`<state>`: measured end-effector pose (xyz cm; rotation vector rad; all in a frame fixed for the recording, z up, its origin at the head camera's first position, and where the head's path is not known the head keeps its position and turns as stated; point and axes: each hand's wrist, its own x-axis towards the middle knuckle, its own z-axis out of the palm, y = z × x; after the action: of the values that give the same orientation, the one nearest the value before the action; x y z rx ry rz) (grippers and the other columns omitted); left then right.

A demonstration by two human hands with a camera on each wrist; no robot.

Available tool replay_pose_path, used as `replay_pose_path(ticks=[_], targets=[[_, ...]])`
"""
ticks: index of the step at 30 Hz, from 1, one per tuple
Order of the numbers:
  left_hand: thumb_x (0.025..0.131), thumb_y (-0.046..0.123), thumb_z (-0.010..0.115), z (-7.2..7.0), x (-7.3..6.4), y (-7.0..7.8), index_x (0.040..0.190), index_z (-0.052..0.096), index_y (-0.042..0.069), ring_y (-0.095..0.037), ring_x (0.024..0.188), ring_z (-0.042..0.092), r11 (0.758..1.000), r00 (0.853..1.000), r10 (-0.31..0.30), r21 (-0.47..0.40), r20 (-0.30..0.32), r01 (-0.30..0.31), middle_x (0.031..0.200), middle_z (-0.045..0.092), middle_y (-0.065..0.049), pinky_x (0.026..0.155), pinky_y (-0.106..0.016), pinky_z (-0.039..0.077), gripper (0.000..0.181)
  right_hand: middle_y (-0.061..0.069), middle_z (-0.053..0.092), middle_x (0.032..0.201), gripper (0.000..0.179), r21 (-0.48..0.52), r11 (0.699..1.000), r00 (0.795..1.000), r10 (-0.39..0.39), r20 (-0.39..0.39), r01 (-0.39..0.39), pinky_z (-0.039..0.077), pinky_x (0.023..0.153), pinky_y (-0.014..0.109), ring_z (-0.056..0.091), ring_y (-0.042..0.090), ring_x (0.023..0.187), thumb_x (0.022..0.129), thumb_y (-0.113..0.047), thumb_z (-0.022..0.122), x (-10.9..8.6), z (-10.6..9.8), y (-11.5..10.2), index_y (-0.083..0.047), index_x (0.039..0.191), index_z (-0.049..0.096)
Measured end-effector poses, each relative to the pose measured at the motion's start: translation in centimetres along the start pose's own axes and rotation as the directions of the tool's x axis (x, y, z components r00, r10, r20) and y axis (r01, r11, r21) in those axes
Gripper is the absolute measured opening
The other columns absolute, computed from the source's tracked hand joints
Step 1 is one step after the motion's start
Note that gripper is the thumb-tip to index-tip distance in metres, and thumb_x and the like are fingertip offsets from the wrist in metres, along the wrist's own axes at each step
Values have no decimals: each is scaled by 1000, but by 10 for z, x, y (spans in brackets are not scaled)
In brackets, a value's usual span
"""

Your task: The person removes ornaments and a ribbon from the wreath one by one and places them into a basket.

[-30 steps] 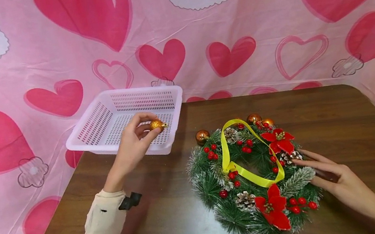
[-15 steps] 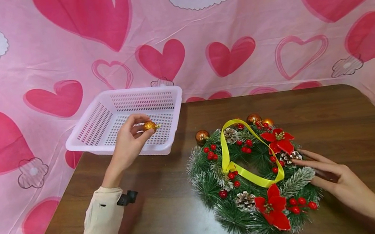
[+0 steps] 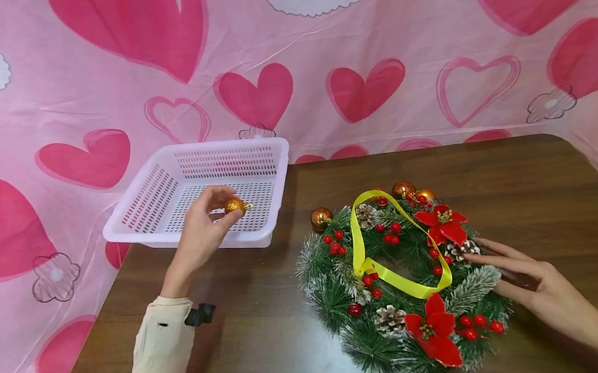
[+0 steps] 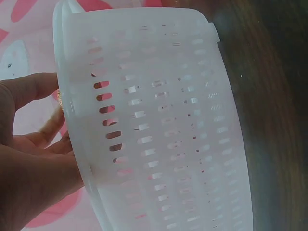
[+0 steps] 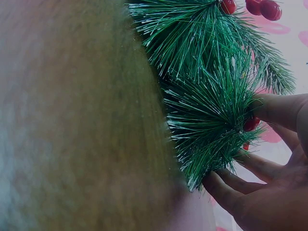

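Observation:
In the head view my left hand (image 3: 202,231) pinches a small glittery gold bauble (image 3: 234,206) between thumb and fingertips, over the white slotted plastic basket (image 3: 275,219). The basket's wall (image 4: 159,120) hides most of the bauble in the left wrist view. My right hand (image 3: 546,287) rests its extended fingers on the right edge of a green Christmas wreath (image 3: 374,347), near a pine cone. In the right wrist view, its fingertips touch the frosted needles (image 5: 207,110). The wreath carries red flowers, red berries, pine cones and a yellow ribbon loop (image 3: 358,236).
A shiny copper bauble (image 3: 321,219) sits at the wreath's far left edge. Another copper bauble (image 3: 402,189) lies at its back, by an orange one. The brown wooden table (image 3: 254,350) ends at a pink heart-patterned cloth (image 3: 306,48). The basket overhangs the table's left edge.
My left hand has shifted left with the gold bauble, slightly deeper over the basket. The right hand and the wreath have stayed in place.

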<state>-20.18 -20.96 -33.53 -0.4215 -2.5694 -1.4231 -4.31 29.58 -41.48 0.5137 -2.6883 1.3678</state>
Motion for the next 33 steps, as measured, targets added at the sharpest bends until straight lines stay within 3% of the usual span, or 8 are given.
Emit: replay_pose_path(ticks=[17, 27, 33], targets=[[87, -1, 72, 1, 0, -5, 123, 58, -1, -35, 113, 61, 997, 998, 55, 60, 5, -55, 118, 65, -19, 95, -54, 47, 39, -3, 40, 155, 46, -15, 1000, 1000, 17, 6, -17, 29, 91, 2, 32, -11, 134, 94, -1, 65, 0, 0, -1, -12, 138, 60], [88, 2, 73, 3, 0, -3, 122, 59, 1, -32, 113, 61, 998, 999, 44, 35, 2, -44, 118, 66, -18, 95, -54, 46, 37, 1, 41, 155, 45, -20, 999, 999, 35, 4, -35, 29, 90, 2, 31, -11, 133, 94, -3, 65, 0, 0, -2, -14, 137, 61], [87, -1, 73, 9, -1, 2, 122, 59, -2, -34, 112, 62, 998, 998, 56, 7, 2, -56, 117, 65, -20, 96, -53, 47, 38, -3, 40, 154, 45, -24, 999, 999, 43, 1, -43, 29, 90, 2, 32, -12, 132, 94, -4, 66, 0, -1, 0, -15, 137, 61]])
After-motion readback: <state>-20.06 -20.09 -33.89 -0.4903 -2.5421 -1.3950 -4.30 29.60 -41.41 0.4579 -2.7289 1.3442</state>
